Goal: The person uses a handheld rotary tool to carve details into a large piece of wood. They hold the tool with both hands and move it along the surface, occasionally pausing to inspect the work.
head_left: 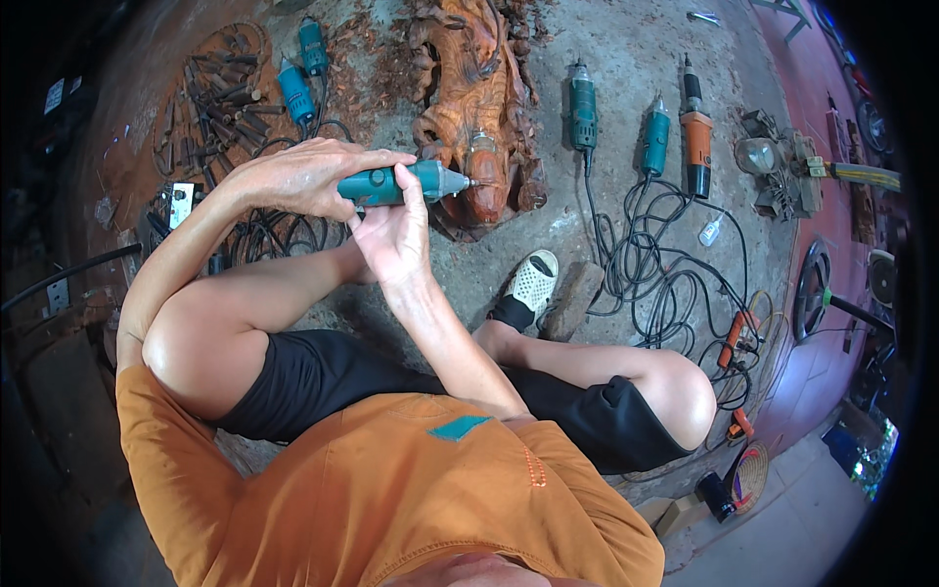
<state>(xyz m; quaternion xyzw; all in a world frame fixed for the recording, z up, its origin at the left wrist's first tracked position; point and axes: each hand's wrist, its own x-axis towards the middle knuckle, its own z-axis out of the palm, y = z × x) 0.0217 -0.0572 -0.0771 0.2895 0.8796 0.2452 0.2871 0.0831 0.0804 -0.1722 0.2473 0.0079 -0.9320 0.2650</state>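
Observation:
A teal die grinder [377,184] lies level in both of my hands, its silver nose pointing right. My left hand [298,176] grips the rear of its body from the left, with fingers stretched over the top. Below and further forward, my right hand [396,235] holds the body with its palm turned up and a finger or thumb across the housing. The thin bit overlaps the near end of a glossy reddish-brown wood carving [484,191]; whether it touches the wood I cannot tell. The carving stretches away from me across the concrete floor.
Two more teal grinders [296,93] lie at the far left beside a round heap of dark bits [230,103]. To the right are teal grinders [583,108], an orange grinder [697,142] and tangled black cords [650,245]. A wooden block [574,301] sits by my slippered foot [533,282].

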